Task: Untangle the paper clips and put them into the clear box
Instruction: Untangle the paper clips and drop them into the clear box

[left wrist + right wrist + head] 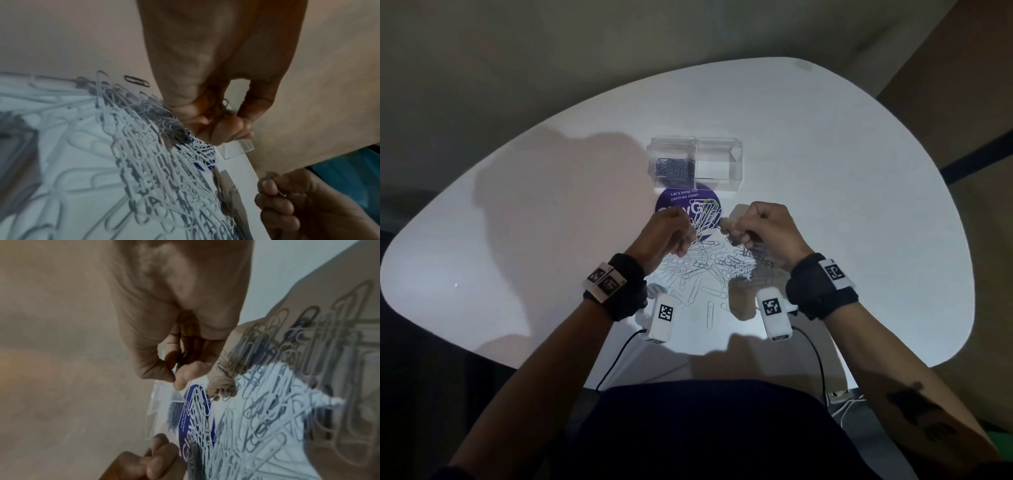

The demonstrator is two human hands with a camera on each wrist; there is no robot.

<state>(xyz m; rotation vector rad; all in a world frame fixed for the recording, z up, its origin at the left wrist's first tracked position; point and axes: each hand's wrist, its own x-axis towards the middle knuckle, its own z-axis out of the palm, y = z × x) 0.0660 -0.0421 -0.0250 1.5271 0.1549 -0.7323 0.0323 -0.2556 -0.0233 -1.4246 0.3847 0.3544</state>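
paper clips: loose silver heap on table | clear box: open, partly filled

A white table with rounded corners fills the middle of the room, brightly lit from above, and broad soft shadows fall across its left half. Beyond the table's far edge lies a dull grey-beige floor. To the table's right stands a brown wall crossed by a dark band. White cables lie below the table's near right corner.

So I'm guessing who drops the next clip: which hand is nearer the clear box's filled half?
Left. The left hand sits just below the filled half; the right hand is below and further right.
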